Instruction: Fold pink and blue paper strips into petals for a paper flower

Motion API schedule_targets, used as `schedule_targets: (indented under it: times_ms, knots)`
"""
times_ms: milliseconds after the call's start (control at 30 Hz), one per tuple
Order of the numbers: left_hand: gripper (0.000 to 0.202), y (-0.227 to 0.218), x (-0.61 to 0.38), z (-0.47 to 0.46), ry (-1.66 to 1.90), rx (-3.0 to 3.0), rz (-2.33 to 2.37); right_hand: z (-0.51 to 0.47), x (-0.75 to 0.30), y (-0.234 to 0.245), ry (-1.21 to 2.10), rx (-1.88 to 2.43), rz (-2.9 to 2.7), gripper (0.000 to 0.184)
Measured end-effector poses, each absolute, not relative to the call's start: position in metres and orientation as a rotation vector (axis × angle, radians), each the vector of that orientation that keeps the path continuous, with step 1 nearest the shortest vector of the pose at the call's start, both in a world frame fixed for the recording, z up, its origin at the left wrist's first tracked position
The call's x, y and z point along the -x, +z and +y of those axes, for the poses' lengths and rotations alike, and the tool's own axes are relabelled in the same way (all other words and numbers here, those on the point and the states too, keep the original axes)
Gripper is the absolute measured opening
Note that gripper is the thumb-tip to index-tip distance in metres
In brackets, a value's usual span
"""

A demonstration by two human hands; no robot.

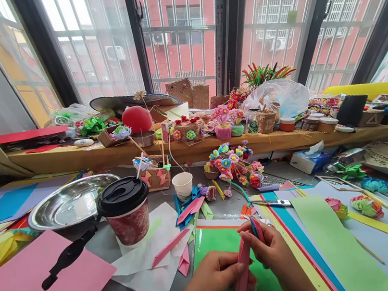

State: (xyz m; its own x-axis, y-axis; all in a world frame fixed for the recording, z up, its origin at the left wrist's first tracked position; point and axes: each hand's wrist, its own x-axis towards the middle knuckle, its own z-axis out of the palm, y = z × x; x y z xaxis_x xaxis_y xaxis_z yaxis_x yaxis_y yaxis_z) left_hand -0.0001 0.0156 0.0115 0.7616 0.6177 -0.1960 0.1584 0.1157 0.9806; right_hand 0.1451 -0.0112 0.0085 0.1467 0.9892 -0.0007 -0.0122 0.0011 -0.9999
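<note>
Over a green sheet in a clear sleeve, both of my hands work on folded paper. My left hand pinches the lower part of a long pink folded paper strip. With its thumb and fingers closed near the strip's top, my right hand also grips a blue and pink folded paper piece. Loose pink folded pieces lie left of the hands on a white paper. Behind them is a small pile of blue and pink folded pieces.
A lidded coffee cup and a steel tray stand at the left, with pink paper in front. A white paper cup, scissors and pipe-cleaner flowers are beyond. Coloured sheets spread right. A crowded sill runs behind.
</note>
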Motion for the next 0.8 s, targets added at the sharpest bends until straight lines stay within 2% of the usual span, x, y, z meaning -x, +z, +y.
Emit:
schedule_targets:
  times_ms: [167, 467, 800]
  knots:
    - [0.041, 0.008, 0.0, 0.015, 0.353, -1.294, 0.609, -0.011, -0.145, 0.006, 1.063, 1.246, -1.083, 0.032]
    - [0.04, 0.016, -0.002, 0.01, 0.356, -1.53, 0.713, -0.01, -0.142, 0.0, 1.028, 1.244, -1.074, 0.033]
    - [0.041, 0.013, -0.004, 0.012, 0.568, -1.725, 0.832, -0.011, -0.147, 0.008, 0.877, 1.352, -1.245, 0.029]
